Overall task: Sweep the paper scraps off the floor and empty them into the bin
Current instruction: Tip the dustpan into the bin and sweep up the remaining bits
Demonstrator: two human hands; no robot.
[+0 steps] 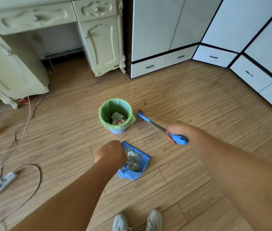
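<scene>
Standing over wood-plank laminate floor, pale sneakers showing at 6 o'clock. Left hand curling in a fist at centre, apparently gripping the handle of the blue plastic dustpan; the handle itself mostly hiding behind the hand, so exact hold not confirmable. Dustpan sitting low over the floor, carrying white and grey paper scraps inside its tray. Right hand at 3 o'clock clasping the blue grip of the metal-shafted broom, shaft slanting toward 11 o'clock, blue far end lying just beside the bin. Small round blue bin with green plastic liner standing at 12 o'clock from the dustpan, apart from it, already holding some paper. Cream carved dresser occupying 10 to 12 o'clock; white glossy cabinets with dark trim running 1 to 3 o'clock. White power strip with trailing cable lying at 8 o'clock.
</scene>
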